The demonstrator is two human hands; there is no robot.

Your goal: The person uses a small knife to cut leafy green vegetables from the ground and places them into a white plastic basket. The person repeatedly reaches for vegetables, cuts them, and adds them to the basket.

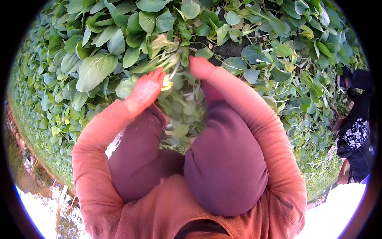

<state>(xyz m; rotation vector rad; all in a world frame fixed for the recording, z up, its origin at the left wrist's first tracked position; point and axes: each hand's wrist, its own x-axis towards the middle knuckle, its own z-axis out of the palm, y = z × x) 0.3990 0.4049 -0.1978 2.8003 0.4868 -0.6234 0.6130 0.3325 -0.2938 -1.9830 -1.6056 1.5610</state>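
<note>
Leafy green plants with broad leaves (97, 70) grow densely in front of me. My left hand (150, 86), its fingers extended, lies against a bunch of pale-stemmed greens (168, 61). To the right of that bunch is my right hand (199, 67), bent at the wrist; leaves hide its fingertips, and whether it grips a stem cannot be told. Blurred loose leaves (182, 104) lie below the hands, between my knees. A yellowish leaf or stem end (167, 84) shows beside my left fingers.
Dark bare soil (231, 49) shows beyond my right hand. Flattened, tangled greens (301, 89) spread to the right. A person in dark clothing with a floral-patterned cloth (355, 133) is at the far right edge. My bent knees (228, 167) frame the near area.
</note>
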